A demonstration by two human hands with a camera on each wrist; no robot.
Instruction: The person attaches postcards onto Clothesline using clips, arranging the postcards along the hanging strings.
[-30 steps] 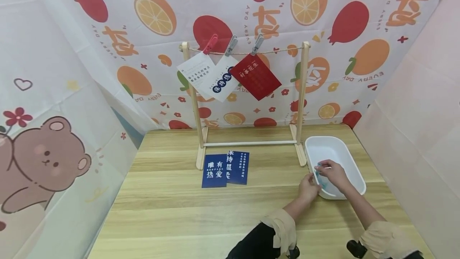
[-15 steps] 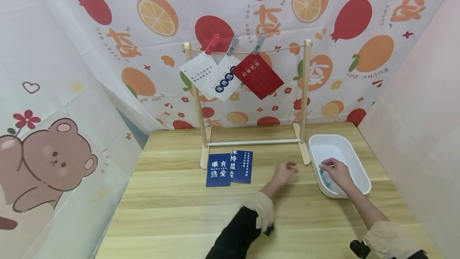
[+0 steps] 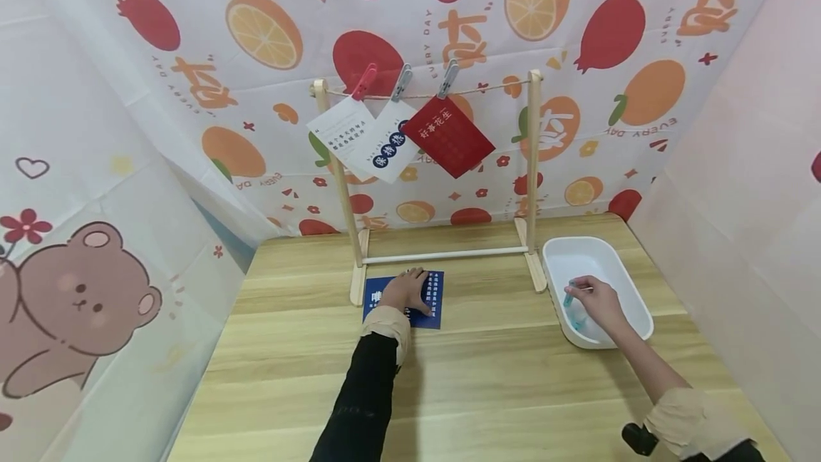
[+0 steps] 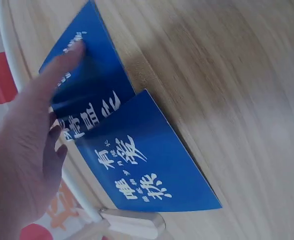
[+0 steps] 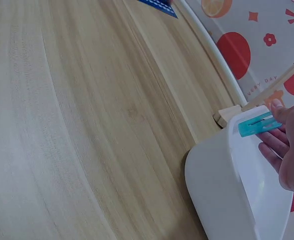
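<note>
The left hand (image 3: 405,289) lies flat with straight fingers on the two blue cards (image 3: 431,299), which overlap one another on the wooden surface (image 3: 487,376). In the left wrist view the fingers (image 4: 62,62) reach across the far card, while the near card (image 4: 151,165) lies uncovered, its white characters in plain sight. The cards' far edges sit just beside the white bottom rail (image 3: 444,256) of the wooden rack (image 3: 532,162); the near edges face a broad stretch of bare surface running toward the person.

The right hand (image 3: 593,299) pinches a teal clip (image 5: 256,124) between thumb and fingers, held inside the white tub (image 3: 631,291) near its left wall. The clip is small, flat and translucent teal with a slotted body. The tub stands at the right edge of the surface, just beside the rack's right foot (image 3: 535,271) and close to the pink side curtain (image 3: 737,198).

Up on the rack's string hang three cards: two white cards (image 3: 365,137) and a red card (image 3: 449,136), each under its own peg, crowded toward the left post; the string's right part is bare.
</note>
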